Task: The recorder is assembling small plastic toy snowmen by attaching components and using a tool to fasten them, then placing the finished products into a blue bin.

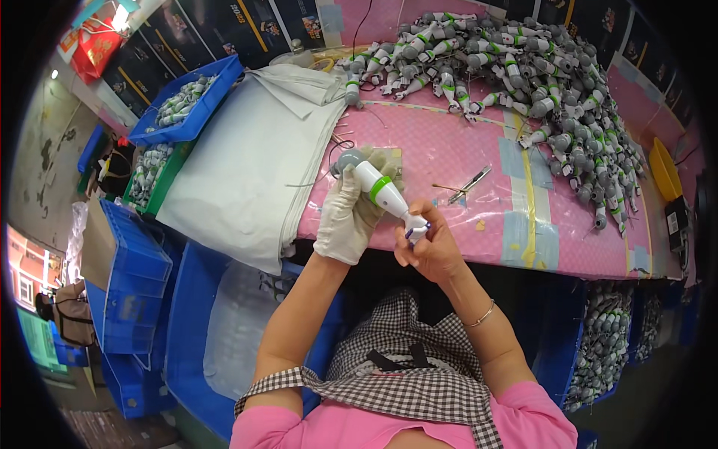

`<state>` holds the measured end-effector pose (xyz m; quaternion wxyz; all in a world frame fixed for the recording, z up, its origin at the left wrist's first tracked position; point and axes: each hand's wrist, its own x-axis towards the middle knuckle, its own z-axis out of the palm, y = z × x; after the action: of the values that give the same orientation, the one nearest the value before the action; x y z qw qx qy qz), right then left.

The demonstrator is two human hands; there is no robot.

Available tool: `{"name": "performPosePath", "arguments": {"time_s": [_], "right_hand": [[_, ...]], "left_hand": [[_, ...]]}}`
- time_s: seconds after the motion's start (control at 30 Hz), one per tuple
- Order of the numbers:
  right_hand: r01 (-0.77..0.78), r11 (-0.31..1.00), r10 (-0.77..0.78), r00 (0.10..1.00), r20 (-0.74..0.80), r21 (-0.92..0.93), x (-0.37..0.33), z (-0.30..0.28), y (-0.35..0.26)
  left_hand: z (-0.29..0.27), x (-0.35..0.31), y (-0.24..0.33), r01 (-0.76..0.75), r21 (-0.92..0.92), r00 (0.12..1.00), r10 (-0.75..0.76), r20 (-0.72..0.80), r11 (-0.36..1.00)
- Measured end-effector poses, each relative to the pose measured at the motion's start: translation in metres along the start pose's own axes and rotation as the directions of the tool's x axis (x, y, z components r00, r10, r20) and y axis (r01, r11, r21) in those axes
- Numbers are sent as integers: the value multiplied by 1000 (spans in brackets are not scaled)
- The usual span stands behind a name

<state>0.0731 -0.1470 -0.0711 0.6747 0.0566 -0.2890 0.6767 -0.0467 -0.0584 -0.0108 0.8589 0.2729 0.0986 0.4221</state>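
While left fingers [347, 184] and right fingers [429, 212] clasp it — device [389, 197] white, green-banded, grey ball-ended.

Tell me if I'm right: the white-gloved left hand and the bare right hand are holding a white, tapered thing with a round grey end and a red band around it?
Almost! The band is bright green, not red, as the head view shows. The white-gloved left hand and bare right hand do hold the white, tapered thing with its round grey end.
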Motion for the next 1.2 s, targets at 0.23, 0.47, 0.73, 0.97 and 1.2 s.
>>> {"name": "performPosePath", "arguments": {"time_s": [0.23, 0.47, 0.73, 0.97, 1.2], "right_hand": [[-57, 793, -40, 989, -145, -607, -12, 4, -6], [-202, 684, 99, 978, -186, -701, -15, 11, -22], [-388, -883, -373, 922, -109, -263, 17, -48, -87], [24, -315, -341, 930, 137, -949, 52, -21, -36], [158, -551, -287, 886, 364, -819, 73, -32, -27]], "left_hand": [[-4, -13, 0, 92, 96, 996, -91, -13, 991], [-15, -16, 12, 60, 142, 997, -52, -58, 988], [-28, 9, 13, -162, 266, 965, 209, -161, 950], [-42, 68, 15, 198, 318, 950, -101, -296, 927], [-47, 79, 7, 192, 331, 956, -100, -275, 924]]}}
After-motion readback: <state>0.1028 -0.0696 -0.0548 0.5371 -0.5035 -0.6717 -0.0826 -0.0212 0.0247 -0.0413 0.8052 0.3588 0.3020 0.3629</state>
